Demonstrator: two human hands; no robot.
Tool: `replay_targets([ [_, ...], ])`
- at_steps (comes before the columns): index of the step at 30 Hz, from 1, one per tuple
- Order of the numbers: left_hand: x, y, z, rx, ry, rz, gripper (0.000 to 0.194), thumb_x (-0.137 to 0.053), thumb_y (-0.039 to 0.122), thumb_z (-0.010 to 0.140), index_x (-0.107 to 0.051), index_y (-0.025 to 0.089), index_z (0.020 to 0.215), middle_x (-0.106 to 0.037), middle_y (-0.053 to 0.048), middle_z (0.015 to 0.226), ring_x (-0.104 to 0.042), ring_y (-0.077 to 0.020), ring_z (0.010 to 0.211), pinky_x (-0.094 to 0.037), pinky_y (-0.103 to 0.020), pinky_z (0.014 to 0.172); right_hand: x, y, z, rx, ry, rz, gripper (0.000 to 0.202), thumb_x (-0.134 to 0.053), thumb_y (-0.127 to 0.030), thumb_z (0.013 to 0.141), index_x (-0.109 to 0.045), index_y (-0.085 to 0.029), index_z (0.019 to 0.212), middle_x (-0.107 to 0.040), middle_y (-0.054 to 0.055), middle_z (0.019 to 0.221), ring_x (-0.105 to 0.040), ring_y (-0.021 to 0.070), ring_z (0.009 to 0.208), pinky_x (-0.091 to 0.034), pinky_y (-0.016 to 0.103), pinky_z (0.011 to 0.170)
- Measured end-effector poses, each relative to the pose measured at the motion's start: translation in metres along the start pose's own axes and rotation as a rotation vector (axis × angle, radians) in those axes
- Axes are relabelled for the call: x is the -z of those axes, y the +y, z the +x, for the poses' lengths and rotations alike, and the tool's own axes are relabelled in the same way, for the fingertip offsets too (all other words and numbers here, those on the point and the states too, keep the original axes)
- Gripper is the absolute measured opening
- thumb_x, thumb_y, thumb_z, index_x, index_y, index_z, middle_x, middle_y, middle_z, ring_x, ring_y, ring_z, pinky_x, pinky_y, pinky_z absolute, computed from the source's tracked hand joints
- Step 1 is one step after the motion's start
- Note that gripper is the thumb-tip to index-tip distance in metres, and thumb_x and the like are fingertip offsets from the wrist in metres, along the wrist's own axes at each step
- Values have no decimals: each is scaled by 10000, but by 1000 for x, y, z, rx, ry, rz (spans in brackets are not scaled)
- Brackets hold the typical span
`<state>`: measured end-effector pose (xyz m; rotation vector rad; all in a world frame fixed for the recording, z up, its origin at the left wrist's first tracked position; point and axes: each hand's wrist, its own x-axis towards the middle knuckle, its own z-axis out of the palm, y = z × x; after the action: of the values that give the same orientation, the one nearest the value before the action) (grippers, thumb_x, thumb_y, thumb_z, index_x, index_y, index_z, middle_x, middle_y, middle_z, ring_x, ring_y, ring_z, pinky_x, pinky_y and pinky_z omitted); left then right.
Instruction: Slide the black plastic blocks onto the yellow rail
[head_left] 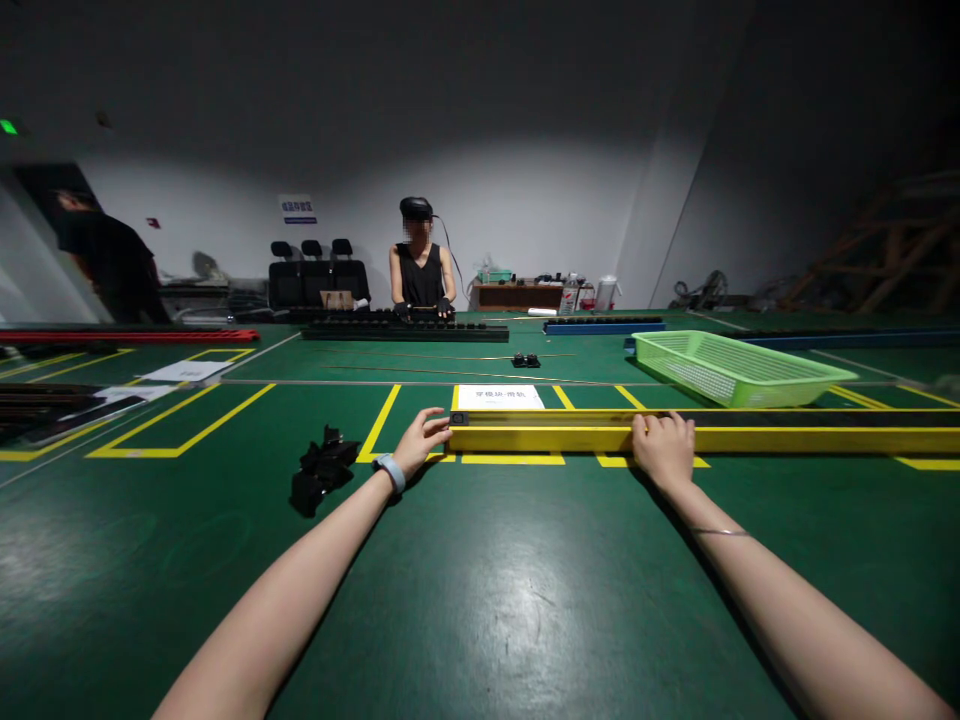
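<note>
A long yellow rail (555,440) with a dark channel along its top lies crosswise on the green table, running out of view to the right. My right hand (664,450) is wrapped over its near side, fingers curled into the channel. At the rail's left end is my left hand (421,442), its fingers apart and their tips touching the end. A small black block (460,418) sits in the channel just beside those fingertips. Left of my left wrist lies a crumpled pile of black pieces (324,470).
Behind the rail stand a light green basket (739,370), a white printed sheet (499,397) and two small black parts (526,360). Thin rods (435,356) lie farther back. Across the table a co-worker (421,265) handles a black rail (405,330). Another person (112,255) stands far left.
</note>
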<state>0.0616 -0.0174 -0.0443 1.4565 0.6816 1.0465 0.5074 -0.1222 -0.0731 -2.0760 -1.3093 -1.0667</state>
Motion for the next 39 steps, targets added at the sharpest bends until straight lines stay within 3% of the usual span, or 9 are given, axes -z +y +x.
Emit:
replay_targets([
  [30,-1,4,-3,50,-42,-4,584,-733,380,684,-453,187,1159,-587,-184,1227,-566,-251,1129,-409,-451,972,-1,0,0,-4,3,-42,482,-303,-378,886,-676,-79,827,-642,189,887,-455,309,1111,-300,520,971],
  [39,-1,3,-4,55,0,145,595,-702,417,694,-463,186,1188,-687,-111,989,-645,-210,918,-483,-376,823,17,-18,3,-83,50,97,478,-275,-394,903,-632,-77,867,-599,205,993,-423,295,1169,-260,518,1022],
])
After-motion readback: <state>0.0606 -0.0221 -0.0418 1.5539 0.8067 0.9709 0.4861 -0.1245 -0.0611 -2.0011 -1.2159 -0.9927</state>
